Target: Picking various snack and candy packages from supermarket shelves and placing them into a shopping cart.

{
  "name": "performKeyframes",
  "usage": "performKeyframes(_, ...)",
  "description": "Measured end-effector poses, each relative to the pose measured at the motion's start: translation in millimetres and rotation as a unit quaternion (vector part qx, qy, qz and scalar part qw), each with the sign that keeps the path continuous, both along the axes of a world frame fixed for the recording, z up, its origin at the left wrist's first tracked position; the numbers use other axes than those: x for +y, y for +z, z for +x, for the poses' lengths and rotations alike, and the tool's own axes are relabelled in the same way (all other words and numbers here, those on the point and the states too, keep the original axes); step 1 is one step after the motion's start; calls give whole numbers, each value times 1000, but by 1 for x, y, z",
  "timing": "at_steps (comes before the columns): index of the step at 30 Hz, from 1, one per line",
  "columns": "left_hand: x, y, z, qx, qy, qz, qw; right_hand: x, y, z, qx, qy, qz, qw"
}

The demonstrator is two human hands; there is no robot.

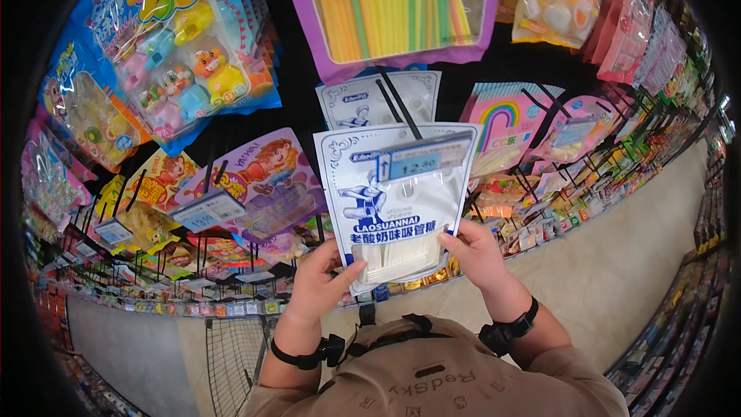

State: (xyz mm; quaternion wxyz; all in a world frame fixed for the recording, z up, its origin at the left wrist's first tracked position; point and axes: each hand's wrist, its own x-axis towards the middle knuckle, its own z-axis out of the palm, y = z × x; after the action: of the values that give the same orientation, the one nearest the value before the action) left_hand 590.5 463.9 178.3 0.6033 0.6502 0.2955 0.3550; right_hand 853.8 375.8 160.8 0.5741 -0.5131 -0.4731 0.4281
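"So, what are your hands doing?"

"Both are closed on a flat white plastic pouch with blue printing and a clear lower window (409, 220). My left hand (324, 282) pinches its lower left corner, thumb in front; my right hand (477, 253) grips the right edge, a little higher, thumb also in front."

"Where is the pouch, exactly?"

"Upright before my chest, at the front of the hanging display. A pale blue rectangular label (424, 161) at the end of a black metal hook (396, 100) overlaps its upper part. I can't tell whether the pouch hangs on that hook."

"What's around it?"

"Just behind, a matching white pouch (343, 102). Above hangs a large purple bag with multicoloured sticks behind a clear window (394, 19). To the left is a purple pouch with a red-haired cartoon figure (274, 174); to the right, a pink pouch with a rainbow (505, 127)."

"And lower down?"

"A grey wire cart (229, 355) stands at my left, on the pale floor (602, 278)."
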Motion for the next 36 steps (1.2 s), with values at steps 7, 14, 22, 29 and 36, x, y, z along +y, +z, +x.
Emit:
performKeyframes(7,26,-7,-8,23,-32,69,997,8,-3,-8,-1,-29,17,999)
performKeyframes(14,39,-7,-9,13,-49,56,997,12,-10,-12,20,-48,0,999)
performKeyframes(22,50,-4,-8,48,-88,101,990,15,-20,-12,25,-74,13,997)
performKeyframes(29,54,-5,-5,32,-98,68,992,14,-21,-10,20,-84,9,996)
performKeyframes(36,58,-13,5,30,-58,78,995,26,-24,-7,37,-68,-13,997)
